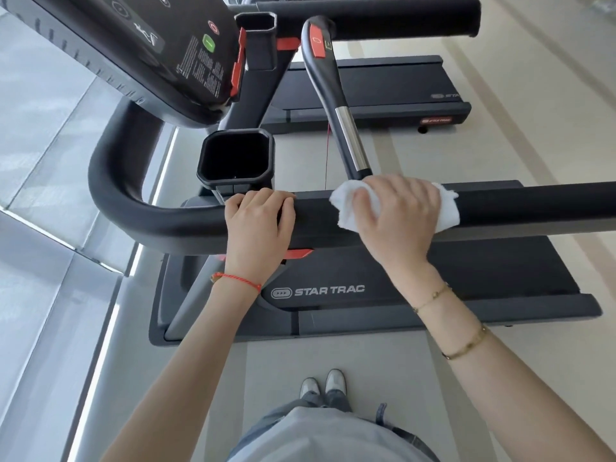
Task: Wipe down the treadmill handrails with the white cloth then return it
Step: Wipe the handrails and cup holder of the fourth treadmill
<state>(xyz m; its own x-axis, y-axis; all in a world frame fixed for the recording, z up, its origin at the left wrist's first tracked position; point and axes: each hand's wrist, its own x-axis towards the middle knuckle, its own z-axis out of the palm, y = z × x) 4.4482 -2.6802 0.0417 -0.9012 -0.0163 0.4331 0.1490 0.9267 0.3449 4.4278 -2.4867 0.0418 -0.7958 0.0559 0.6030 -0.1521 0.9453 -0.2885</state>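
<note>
Pale grey flooring [206,345] was seen beneath a black Star Trac treadmill [333,291], with a bright strip of window glazing [40,161] running along the left of the view. A thick black handrail [533,203] was stretched across the middle of the view, curving away at its left end below the console [140,45]. The white cloth [346,208] was draped over the top of this handrail, just right of its middle, and was pressed down under the right hand [396,211], whose fingers were spread and bent over the bunched fabric so that the cloth was gripped against the rail. Folds of the cloth were left showing on either side of that hand. The left hand [258,221] was laid on the same handrail, well to the left of the cloth, its fingers curled over the far edge of the rail in a hold. A red cord bracelet [238,280] was worn on the left wrist, and two thin gold bracelets [433,296] on the right forearm. An open black cup holder [236,158] was located just behind the left hand. A slanted grip bar with a silver section [350,138] was seen rising behind the cloth. A second treadmill [383,91] was visible farther back. White shoes [323,383] were seen on the floor at the bottom.
</note>
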